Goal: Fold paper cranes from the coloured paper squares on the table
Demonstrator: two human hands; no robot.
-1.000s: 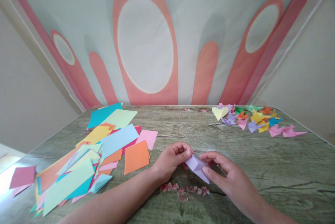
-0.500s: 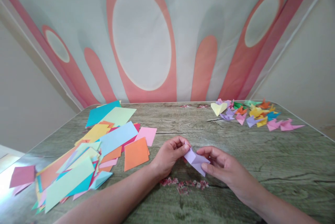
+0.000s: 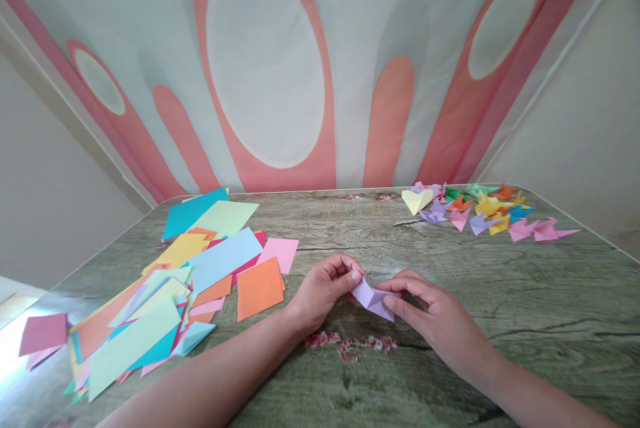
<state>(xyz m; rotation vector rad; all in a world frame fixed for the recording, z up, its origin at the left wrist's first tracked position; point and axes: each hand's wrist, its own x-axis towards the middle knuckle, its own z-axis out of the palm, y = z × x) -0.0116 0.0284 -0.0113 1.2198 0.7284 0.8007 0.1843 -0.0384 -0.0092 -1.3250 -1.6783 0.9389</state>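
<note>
A small folded lilac paper is held just above the wood-grain table, near its middle front. My left hand pinches the paper's left upper corner with thumb and fingertips. My right hand is closed on the paper's right side, thumb on its lower edge and forefinger along the top. Both forearms reach in from the bottom of the view.
A loose heap of coloured paper sheets covers the table's left side, with an orange square closest to my left hand. Several folded paper figures lie at the far right. A pink-and-grey patterned wall rises behind.
The lilac paper looks flatter and narrower between my fingers than a second ago, and both hands have closed in on it. The view has tilted down slightly.
</note>
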